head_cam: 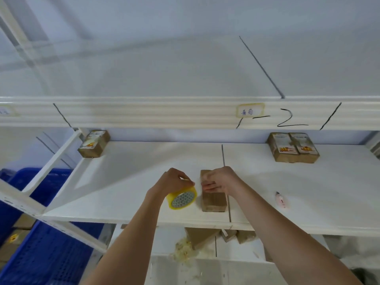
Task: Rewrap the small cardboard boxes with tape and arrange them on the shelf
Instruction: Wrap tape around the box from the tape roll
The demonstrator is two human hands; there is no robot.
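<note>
A small brown cardboard box (213,200) lies near the front of the white shelf (131,173). My right hand (221,179) rests on its top, fingers pressing down near the box's left edge. My left hand (171,179) grips a roll of yellowish clear tape (182,198), held just left of the box and tilted. Whether a strip of tape runs from roll to box is too faint to tell. One labelled box (93,144) stands at the back left, and two labelled boxes (293,147) stand side by side at the back right.
A small pink-white cutter (281,199) lies on the shelf to the right. Several plain boxes (205,236) and a heap of crumpled tape (184,250) sit on the lower shelf. Blue plastic crates (47,256) stand at the left behind a white diagonal brace (53,159).
</note>
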